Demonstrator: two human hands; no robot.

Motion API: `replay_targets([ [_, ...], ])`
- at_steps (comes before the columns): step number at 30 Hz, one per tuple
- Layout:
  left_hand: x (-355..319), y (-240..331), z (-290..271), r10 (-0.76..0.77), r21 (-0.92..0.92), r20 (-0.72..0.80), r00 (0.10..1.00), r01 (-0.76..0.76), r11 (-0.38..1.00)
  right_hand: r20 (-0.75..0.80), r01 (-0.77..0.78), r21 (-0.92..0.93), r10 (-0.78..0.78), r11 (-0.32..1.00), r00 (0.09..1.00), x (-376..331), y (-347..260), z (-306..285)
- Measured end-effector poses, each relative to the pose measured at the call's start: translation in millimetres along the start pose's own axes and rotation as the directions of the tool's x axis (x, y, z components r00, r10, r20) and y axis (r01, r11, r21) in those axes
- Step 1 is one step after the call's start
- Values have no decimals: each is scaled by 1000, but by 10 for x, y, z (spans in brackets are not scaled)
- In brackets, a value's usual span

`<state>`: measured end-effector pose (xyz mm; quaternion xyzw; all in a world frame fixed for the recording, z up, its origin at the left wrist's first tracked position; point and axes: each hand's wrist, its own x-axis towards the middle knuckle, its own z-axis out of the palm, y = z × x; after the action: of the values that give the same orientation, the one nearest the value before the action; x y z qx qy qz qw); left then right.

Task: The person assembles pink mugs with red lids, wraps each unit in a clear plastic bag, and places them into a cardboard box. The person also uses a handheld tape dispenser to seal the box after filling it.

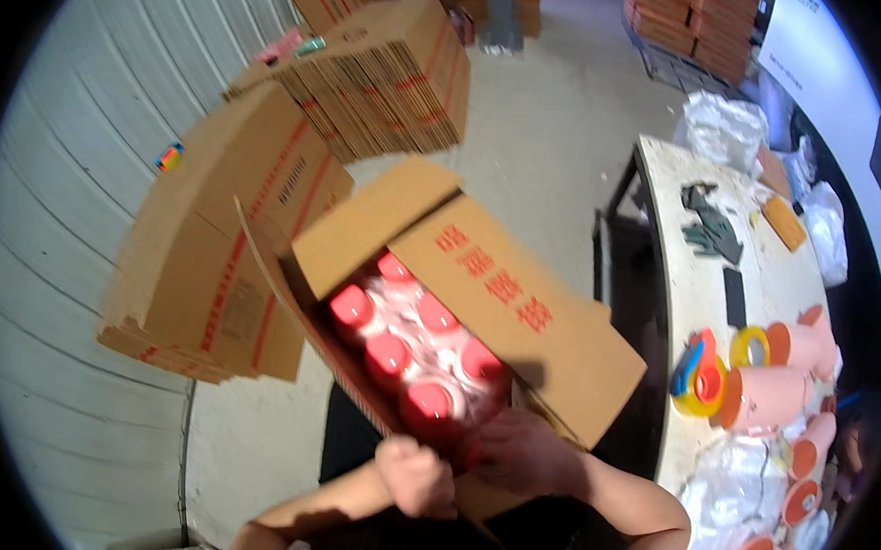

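Observation:
An open cardboard box (490,288) sits in front of me, its flaps folded outward. Inside stand several bottles with red caps (427,402), wrapped in clear film or clear-sided. My left hand (417,476) is closed in a fist at the box's near left edge, gripping the end of the long left flap (304,313). At the near right corner, my right hand (526,454) reaches over the edge with curled fingers. A bit of red shows at its fingertips, apparently another bottle's cap, mostly hidden by the hand.
Stacks of flattened cartons (214,233) lean along the corrugated wall on the left, with more cartons (381,73) behind. At right, a white table (694,288) holds a tape dispenser (699,378), dark gloves (714,235), pink cylindrical containers (768,397) and plastic bags (739,480).

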<state>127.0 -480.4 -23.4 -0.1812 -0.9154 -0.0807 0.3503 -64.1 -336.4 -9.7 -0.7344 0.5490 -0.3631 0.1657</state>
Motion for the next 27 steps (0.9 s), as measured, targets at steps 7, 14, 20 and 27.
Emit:
replay_targets([
  [7, 524, -339, 481, -97, -159, -18, 995, 93, 983, -205, 26, 119, -1, 993, 979, -542, -149, -172],
  [14, 448, -485, 841, -121, -209, -18, 992, 115, 971, -230, 8, 100, 16, 995, 973, -721, -285, -177],
  [20, 89, -420, 1523, -264, -148, 307, 914, 321, 936, -257, 63, 31, -53, 998, 965, -758, -553, -8],
  [27, 57, -421, 2070, -376, -31, 759, 532, 606, 795, -243, 24, -76, -42, 997, 969, -658, -616, 98],
])
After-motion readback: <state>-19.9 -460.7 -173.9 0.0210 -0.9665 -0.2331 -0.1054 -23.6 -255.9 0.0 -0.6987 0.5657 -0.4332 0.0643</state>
